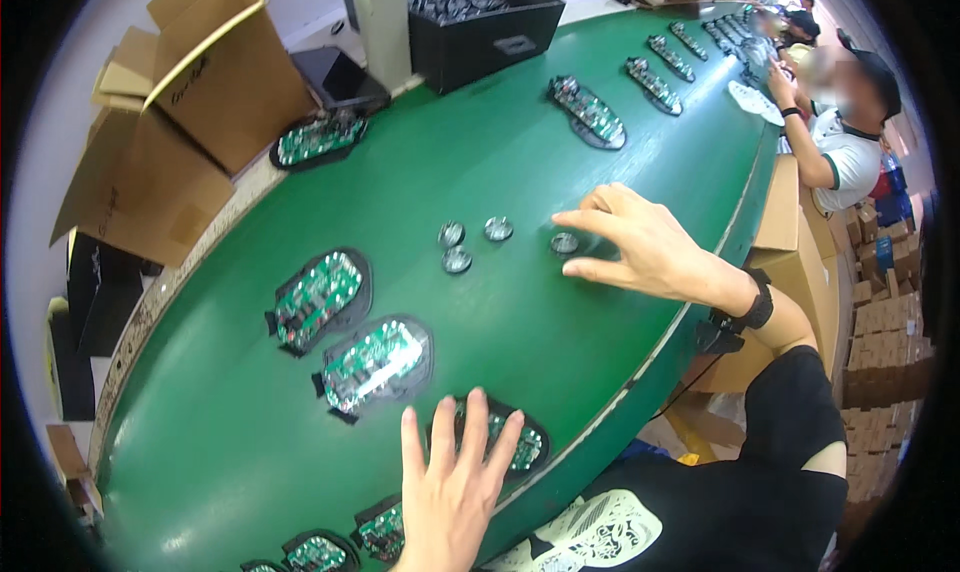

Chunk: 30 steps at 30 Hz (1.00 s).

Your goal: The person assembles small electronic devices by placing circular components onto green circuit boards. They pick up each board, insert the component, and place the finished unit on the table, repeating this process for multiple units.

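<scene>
My right hand (640,240) reaches over the green table with thumb and forefinger apart. Between those two fingertips lies a small round dark disc with a shiny top (564,243); I see no grip on it. Left of it are three similar discs, among them a separate one (498,229) and a touching pair (455,248). My left hand (452,487) is spread, its fingers over a green circuit board in a black oval housing (525,444), partly hiding it. Two more such boards lie beyond it, one nearer (375,365) and one farther (320,294).
The green work surface (230,392) curves away to the far right with more boards (588,112) along it. A black bin of dark parts (485,32) and open cardboard boxes (215,82) stand at the far side. A co-worker (850,142) works at right, near stacked cartons (885,372).
</scene>
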Tool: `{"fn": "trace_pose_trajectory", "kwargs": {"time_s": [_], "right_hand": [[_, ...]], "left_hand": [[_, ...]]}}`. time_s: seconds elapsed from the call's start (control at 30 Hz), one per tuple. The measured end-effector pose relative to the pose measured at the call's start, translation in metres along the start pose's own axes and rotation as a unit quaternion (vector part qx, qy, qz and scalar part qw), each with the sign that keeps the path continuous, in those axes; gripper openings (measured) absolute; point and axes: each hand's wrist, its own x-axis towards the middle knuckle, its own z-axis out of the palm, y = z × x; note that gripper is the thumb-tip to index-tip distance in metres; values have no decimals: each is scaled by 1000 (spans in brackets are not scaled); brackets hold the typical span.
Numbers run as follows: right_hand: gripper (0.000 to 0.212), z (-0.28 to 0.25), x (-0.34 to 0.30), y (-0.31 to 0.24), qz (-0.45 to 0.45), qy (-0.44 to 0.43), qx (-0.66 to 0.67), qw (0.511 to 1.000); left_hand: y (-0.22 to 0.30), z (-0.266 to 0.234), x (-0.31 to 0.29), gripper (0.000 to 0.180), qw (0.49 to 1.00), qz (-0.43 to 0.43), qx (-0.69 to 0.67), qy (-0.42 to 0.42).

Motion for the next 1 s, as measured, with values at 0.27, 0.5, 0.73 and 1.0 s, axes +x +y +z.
{"fn": "trace_pose_trajectory", "kwargs": {"time_s": [0.27, 0.5, 0.73, 1.0], "right_hand": [[29, 13, 5, 0, -12, 7, 107, 994], [28, 26, 17, -83, -207, -27, 199, 958], [33, 52, 30, -111, -371, -43, 160, 914], [43, 45, 21, -119, -413, 1, -17, 911]], "left_hand": [[0, 4, -40, 61, 997, -78, 7, 8], [9, 18, -36, 57, 994, -107, 14, 28], [14, 18, -33, 51, 992, -118, 17, 45], [12, 21, -28, 48, 992, -111, 16, 57]]}}
